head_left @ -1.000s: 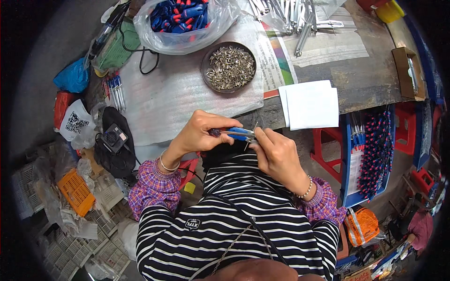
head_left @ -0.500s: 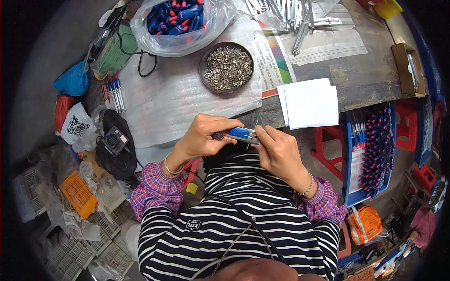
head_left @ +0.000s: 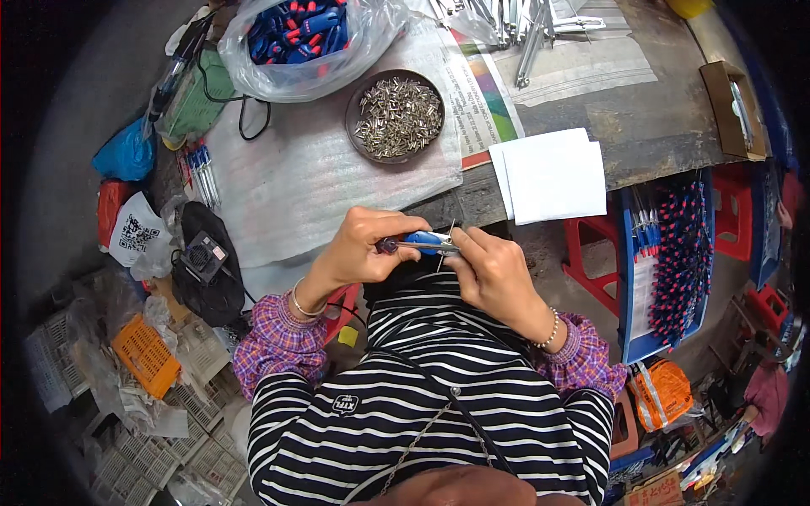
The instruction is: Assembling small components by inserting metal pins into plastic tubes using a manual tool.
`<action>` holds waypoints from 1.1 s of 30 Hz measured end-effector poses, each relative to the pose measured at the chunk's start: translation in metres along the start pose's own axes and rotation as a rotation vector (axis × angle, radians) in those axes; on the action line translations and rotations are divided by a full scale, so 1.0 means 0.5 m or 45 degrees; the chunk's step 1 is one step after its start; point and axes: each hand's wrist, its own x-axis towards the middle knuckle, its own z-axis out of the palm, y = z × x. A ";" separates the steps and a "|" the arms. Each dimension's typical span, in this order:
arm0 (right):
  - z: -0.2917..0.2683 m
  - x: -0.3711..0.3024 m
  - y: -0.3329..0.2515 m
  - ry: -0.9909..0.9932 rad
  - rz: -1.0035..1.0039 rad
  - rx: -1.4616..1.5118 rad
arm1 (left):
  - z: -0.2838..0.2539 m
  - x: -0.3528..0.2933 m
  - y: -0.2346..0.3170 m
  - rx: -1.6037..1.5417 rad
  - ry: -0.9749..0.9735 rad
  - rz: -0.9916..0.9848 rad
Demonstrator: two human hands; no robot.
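Note:
Both hands meet in front of my striped shirt, around a small hand tool with a blue plastic handle [head_left: 424,240] and a grey metal end. My left hand [head_left: 364,243] is closed round its dark left end, the thumb along the top. My right hand [head_left: 499,271] pinches the metal end with thumb and fingers. A thin metal rod crosses the tool there; its exact fit is hidden by the fingers. Beyond my hands, a dark round bowl [head_left: 356,142] full of small silver metal pins sits on the sheet-covered table.
A clear plastic bag [head_left: 364,72] holds blue-and-red handles. Metal frames [head_left: 530,51] lie at the back, white paper sheets [head_left: 561,181] at the table's front edge. Right of me stand a red stool [head_left: 591,266] and a blue tray [head_left: 626,316] of finished-looking blue-red tools. A cardboard box [head_left: 721,105] sits far right.
The view has shifted slightly, moving the table items left in the picture. My right fingers have moved a little left along the tool, which has turned slightly. Both hands keep their grip.

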 end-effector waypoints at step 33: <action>0.003 0.010 0.004 -0.035 -0.018 0.039 | -0.023 0.004 -0.010 -0.081 -0.037 -0.140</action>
